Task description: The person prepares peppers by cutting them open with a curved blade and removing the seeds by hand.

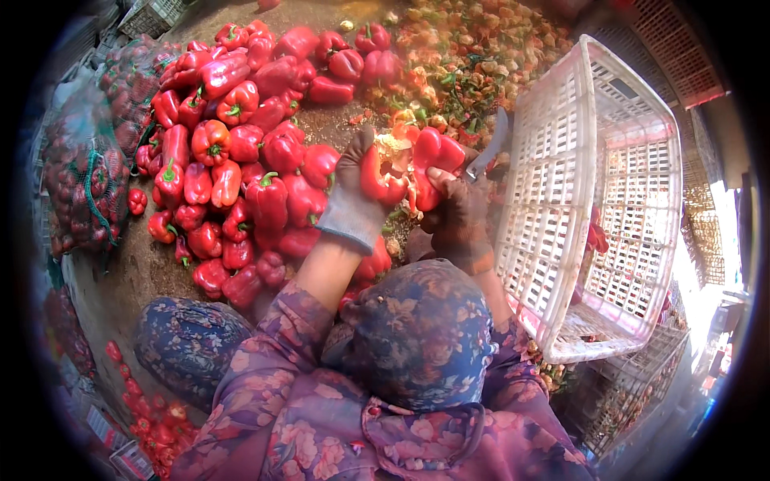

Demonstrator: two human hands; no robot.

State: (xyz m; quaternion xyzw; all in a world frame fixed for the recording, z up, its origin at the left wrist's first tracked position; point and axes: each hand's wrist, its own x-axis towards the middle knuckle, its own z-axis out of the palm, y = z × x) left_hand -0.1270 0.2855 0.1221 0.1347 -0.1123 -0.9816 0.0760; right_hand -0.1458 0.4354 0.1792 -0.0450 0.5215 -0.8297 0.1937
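Note:
My left hand (pixel 353 180), in a worn glove with a grey cuff, is closed on one side of a split red bell pepper (pixel 383 178). Its pale seeds and core show at the opening. On the other side, my right hand (pixel 461 212), in a brown glove, grips the pepper's other part (pixel 433 156), thumb pressed on the red flesh. A knife (pixel 491 148) with a curved blade sticks up from that same hand, its handle hidden by the glove. Just left of my hands lies a large heap of whole red bell peppers (pixel 265 144).
A white plastic crate (pixel 553 200) stands tilted at the right, with some red pieces inside. Seedy cores and scraps (pixel 481 56) cover the ground beyond my hands. Filled mesh sacks (pixel 84 176) stand at the left. More red peppers (pixel 156 425) lie at lower left.

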